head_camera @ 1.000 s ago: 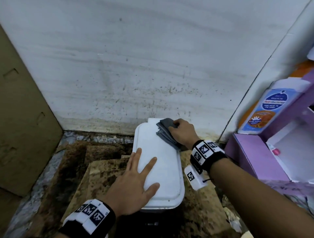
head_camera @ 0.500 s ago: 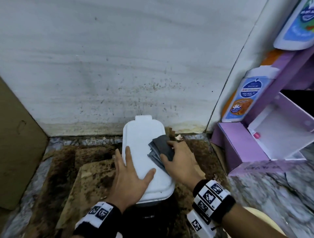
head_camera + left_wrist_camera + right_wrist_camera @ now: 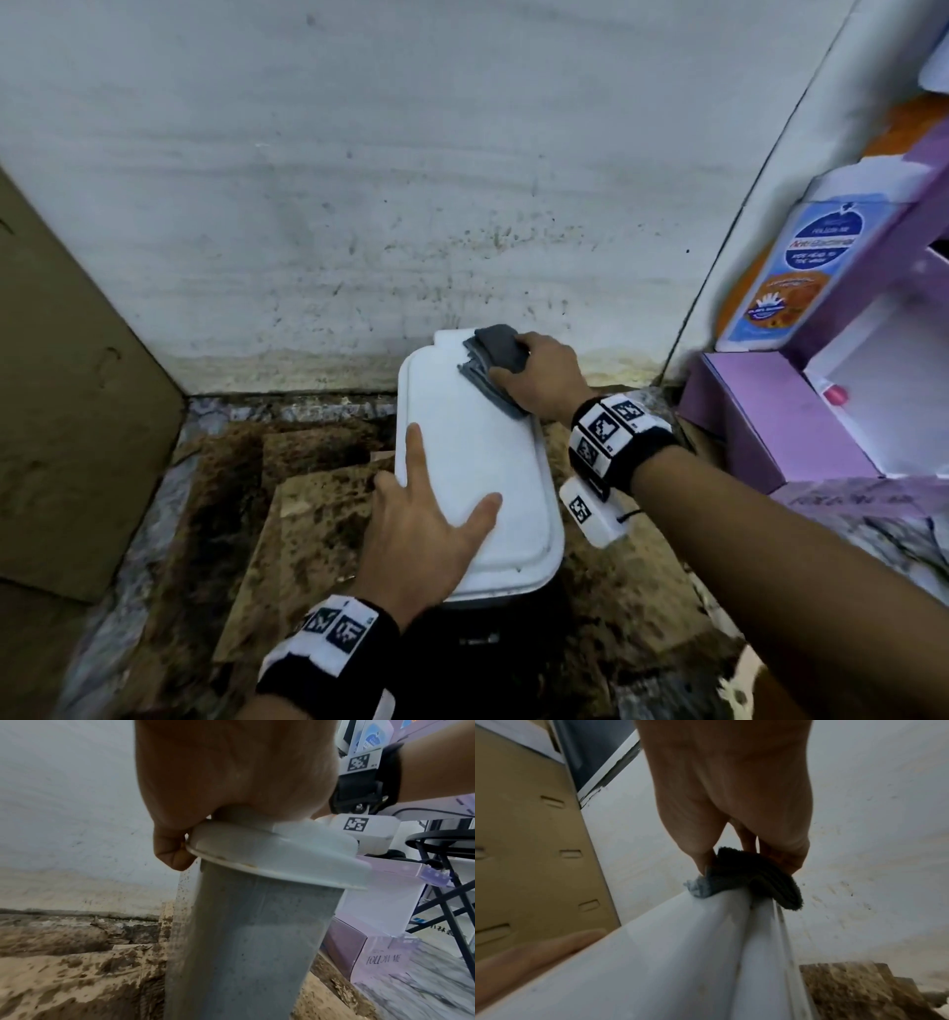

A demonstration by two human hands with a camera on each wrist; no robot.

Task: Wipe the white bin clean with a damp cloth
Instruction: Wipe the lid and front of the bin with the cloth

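Observation:
The white bin (image 3: 477, 462) stands on the floor against the wall, its closed white lid facing up. My left hand (image 3: 421, 519) lies flat on the near left part of the lid, fingers spread; in the left wrist view the left hand (image 3: 231, 780) covers the lid's rim above the grey bin body (image 3: 244, 943). My right hand (image 3: 539, 380) holds a folded grey cloth (image 3: 495, 360) pressed onto the lid's far right corner. In the right wrist view the cloth (image 3: 752, 878) sits between thumb and fingers at the lid edge (image 3: 706, 953).
The speckled white wall (image 3: 411, 180) rises right behind the bin. Dirty flattened cardboard (image 3: 318, 539) covers the floor to the left. A brown board (image 3: 77, 385) leans at far left. Purple boxes (image 3: 770, 416) and a soap pack (image 3: 801, 267) crowd the right.
My right hand slid the cloth from the lid's middle right back to its far right corner. My left hand stayed on the near left of the lid.

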